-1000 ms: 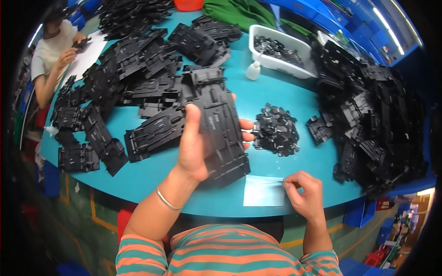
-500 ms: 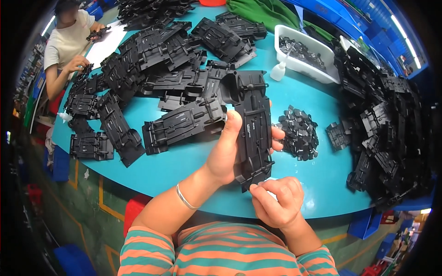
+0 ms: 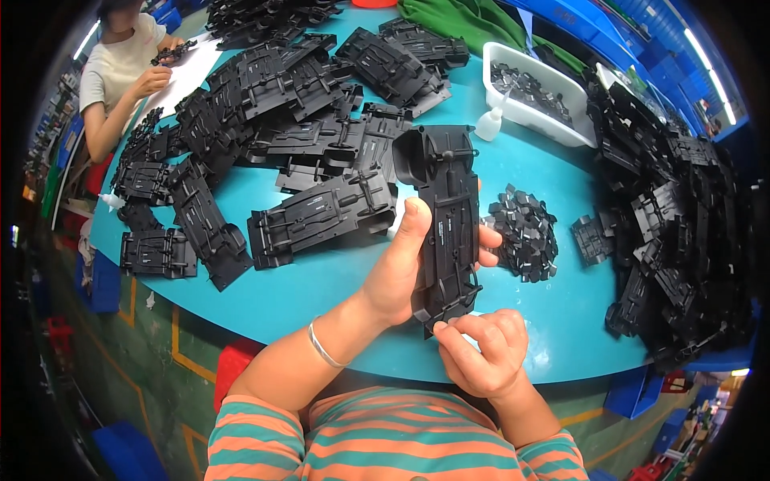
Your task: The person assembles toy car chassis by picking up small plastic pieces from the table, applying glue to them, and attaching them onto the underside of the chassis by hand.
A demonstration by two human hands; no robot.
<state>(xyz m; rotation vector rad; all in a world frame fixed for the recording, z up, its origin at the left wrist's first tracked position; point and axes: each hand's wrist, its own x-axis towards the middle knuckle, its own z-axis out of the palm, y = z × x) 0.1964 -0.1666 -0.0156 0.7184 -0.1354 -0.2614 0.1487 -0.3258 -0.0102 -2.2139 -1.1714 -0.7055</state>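
A long black plastic toy-car chassis (image 3: 451,216) is held up over the table, its ribbed, axle-like side facing me. My left hand (image 3: 399,268) wraps round it, thumb along its left edge and fingertips showing at its right. At the chassis's lower end, my right hand (image 3: 485,349) has thumb and forefinger pinched together against the corner. Whether a small part sits in that pinch cannot be made out. Just right of the chassis lies a heap of small black plastic pieces (image 3: 523,234).
More black chassis (image 3: 321,216) are piled on the turquoise table (image 3: 337,301) at left and back. A white bin (image 3: 577,132) of small black pieces and a white squeeze bottle (image 3: 489,122) stand at back right. Dark parts (image 3: 682,216) stack high at right. A co-worker (image 3: 120,72) handles a part at far left.
The chassis and my left hand have shifted slightly to the right. My right hand stays at the lower corner. The co-worker's hand has moved up, nearer the part in their other hand.
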